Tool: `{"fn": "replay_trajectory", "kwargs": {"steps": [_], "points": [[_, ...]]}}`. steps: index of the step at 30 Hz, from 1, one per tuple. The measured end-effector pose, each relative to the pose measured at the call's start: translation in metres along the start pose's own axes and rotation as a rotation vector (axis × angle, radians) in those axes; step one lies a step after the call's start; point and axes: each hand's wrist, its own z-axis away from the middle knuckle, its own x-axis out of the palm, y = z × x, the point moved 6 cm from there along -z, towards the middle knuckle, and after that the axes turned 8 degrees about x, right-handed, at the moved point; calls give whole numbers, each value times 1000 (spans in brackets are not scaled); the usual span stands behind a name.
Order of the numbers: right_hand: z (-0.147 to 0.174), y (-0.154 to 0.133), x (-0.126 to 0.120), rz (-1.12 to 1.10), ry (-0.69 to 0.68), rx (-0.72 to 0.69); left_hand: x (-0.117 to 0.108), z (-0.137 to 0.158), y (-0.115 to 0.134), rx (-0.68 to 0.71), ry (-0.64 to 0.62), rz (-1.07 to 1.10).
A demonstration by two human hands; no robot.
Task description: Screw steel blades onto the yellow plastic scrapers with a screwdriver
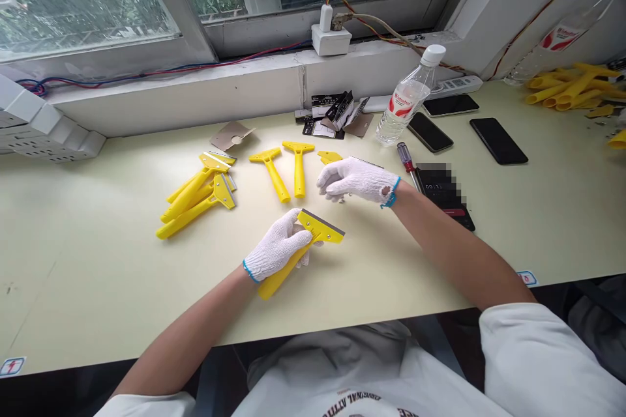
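My left hand point(281, 244), in a white knitted glove, is closed around the handle of a yellow scraper point(320, 229). Its wide head points up and to the right, with a dark blade edge and two screws showing. My right hand point(355, 179), gloved too, is low over the table with its fingers bent down and drawn together. Small metal pieces point(343, 197) lie under those fingertips; whether any are pinched is hidden. Just behind that hand are a yellow scraper head piece point(330, 156) and a thin blade strip point(366, 161). Two yellow scraper handles point(299, 169) lie left of it.
Several scrapers point(195, 199) are piled at left. Torn cardboard point(232, 135) and black-and-white packaging point(335, 114) lie at the back. A water bottle point(403, 101), a screwdriver point(407, 159) and several phones point(499, 141) stand or lie to the right. Yellow handles point(577, 88) are heaped at far right.
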Motion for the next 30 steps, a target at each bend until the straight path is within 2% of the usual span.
{"fn": "replay_trajectory", "kwargs": {"steps": [5,9,16,22,24,26,28,30], "points": [[7,-10,-35,510,184,-58,0,-1,-2,-20,-1,-28],[4,-8,-36,843,247,-61,-2,-2,-4,-39,22,-44],[-4,0,-27,1009,219,13,-2,-1,-5,-38,37,-46],[-1,-1,-31,1025,239,27,-2,0,-3,-53,33,-72],[6,-10,-26,991,296,-10,-1,0,-2,-59,34,-81],[16,-22,-10,949,317,-101,-1,0,-1,-62,43,-74],[25,-34,16,944,255,-239,-1,0,0,-60,58,-65],[34,-41,48,972,136,-363,-2,-1,0,-57,75,-65]]}}
